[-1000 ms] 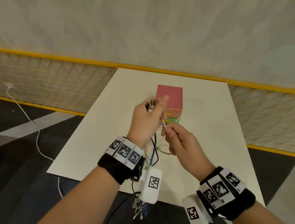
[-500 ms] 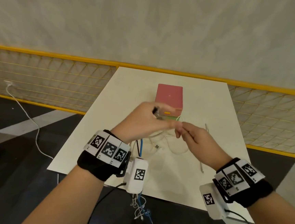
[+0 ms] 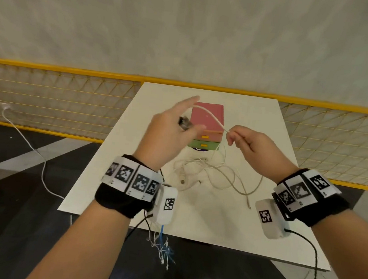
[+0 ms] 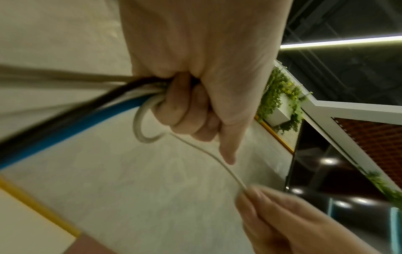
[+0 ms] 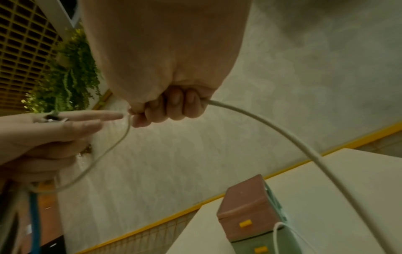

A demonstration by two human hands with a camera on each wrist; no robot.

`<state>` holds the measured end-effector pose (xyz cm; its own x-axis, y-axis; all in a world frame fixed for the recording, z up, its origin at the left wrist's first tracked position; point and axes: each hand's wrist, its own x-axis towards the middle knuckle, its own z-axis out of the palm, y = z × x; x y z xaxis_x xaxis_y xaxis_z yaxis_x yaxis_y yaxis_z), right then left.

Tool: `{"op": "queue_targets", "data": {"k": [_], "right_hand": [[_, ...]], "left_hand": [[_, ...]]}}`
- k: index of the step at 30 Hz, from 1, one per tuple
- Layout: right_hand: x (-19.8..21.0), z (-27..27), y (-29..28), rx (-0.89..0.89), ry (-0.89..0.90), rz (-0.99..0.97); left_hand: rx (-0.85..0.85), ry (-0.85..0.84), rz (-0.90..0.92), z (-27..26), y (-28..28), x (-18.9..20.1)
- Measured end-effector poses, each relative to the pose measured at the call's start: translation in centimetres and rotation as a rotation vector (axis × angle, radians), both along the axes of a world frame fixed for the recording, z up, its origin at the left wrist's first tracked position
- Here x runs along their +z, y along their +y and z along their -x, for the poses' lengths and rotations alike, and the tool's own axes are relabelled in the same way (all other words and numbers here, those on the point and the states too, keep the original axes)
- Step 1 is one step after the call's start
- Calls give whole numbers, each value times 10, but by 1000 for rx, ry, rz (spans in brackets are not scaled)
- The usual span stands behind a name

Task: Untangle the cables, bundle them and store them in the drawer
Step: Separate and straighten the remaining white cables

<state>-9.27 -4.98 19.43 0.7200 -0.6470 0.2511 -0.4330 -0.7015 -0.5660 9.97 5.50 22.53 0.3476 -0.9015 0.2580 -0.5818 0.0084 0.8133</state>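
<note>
left hand (image 3: pixel 167 135) grips cable bundle (image 4: pixel 71 111); right hand (image 3: pixel 251 145) pinches white cable (image 3: pixel 211 117); drawer box (image 3: pixel 206 123) behind hands

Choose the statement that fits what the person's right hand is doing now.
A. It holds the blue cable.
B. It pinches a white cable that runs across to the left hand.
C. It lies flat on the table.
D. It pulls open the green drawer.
B: the right hand pinches the white cable, which stretches over to the left hand.

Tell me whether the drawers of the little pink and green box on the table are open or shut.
Shut. The pink and green drawer box shows both yellow-handled fronts flush with its body, none pulled out.
</note>
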Motion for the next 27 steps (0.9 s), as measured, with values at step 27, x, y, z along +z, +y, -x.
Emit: {"op": "queue_targets", "data": {"k": [27], "right_hand": [[-4, -13, -32, 28, -66, 20]], "left_hand": [[318, 179, 517, -25, 5, 7]]}}
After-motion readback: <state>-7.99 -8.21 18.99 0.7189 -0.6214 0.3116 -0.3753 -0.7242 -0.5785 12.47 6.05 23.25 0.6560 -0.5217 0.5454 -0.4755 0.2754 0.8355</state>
